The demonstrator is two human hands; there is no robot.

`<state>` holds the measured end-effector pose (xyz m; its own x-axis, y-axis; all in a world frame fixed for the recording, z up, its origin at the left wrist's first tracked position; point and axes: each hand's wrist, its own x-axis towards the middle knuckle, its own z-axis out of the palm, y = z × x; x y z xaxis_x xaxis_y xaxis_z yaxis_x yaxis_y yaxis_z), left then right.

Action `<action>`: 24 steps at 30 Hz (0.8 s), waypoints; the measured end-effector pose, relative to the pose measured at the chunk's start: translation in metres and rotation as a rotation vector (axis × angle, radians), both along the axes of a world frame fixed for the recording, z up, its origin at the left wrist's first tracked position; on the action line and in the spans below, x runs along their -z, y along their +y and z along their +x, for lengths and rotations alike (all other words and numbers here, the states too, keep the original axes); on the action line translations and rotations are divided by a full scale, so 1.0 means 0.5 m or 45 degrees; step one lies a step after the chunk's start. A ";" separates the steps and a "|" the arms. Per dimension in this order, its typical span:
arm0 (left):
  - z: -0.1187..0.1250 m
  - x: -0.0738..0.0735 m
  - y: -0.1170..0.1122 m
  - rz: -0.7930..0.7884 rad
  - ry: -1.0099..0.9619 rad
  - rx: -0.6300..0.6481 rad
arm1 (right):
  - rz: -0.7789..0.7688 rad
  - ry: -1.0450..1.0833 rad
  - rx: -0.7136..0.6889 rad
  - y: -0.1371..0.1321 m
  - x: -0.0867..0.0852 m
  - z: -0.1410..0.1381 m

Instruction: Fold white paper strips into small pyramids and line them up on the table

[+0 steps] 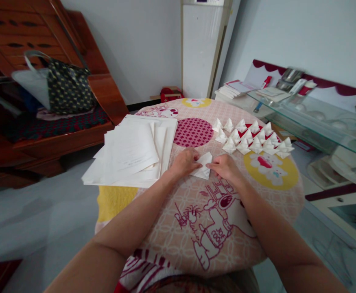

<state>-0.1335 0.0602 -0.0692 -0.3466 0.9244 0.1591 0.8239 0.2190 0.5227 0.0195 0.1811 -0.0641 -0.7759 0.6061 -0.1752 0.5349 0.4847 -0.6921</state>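
A small folded piece of white paper [204, 166] lies between my two hands, low over the round table's cloth. My left hand [185, 162] pinches its left edge, thumb on top, with the other fingers curled and partly hidden. At the opposite edge my right hand [226, 167] grips the paper between thumb and fingertips. To the right stand several folded white paper boats [244, 145] with pointed tips, set in rows close together. A stack of loose white paper sheets [129, 150] rests to the left, some sheets printed and lying askew.
A patterned tablecloth [193, 211] covers the round table. Beyond its right side is a glass shelf [315, 118] with cups and metal containers, beside a pile of booklets [234, 88]. A wooden bench [43, 134] on the left carries a dark patterned bag [69, 87].
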 end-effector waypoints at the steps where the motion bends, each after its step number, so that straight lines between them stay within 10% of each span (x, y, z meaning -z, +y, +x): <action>1: -0.001 -0.001 0.002 -0.002 0.040 0.041 | 0.152 0.095 0.016 0.007 0.000 0.000; 24: -0.005 0.022 -0.032 -0.015 0.188 0.019 | 0.895 0.339 -0.530 0.042 0.041 -0.012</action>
<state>-0.1360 0.0443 -0.0804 -0.3065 0.9313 0.1966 0.8948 0.2115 0.3931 0.0136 0.2022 -0.0845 -0.9210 0.1623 0.3540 0.0806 0.9688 -0.2344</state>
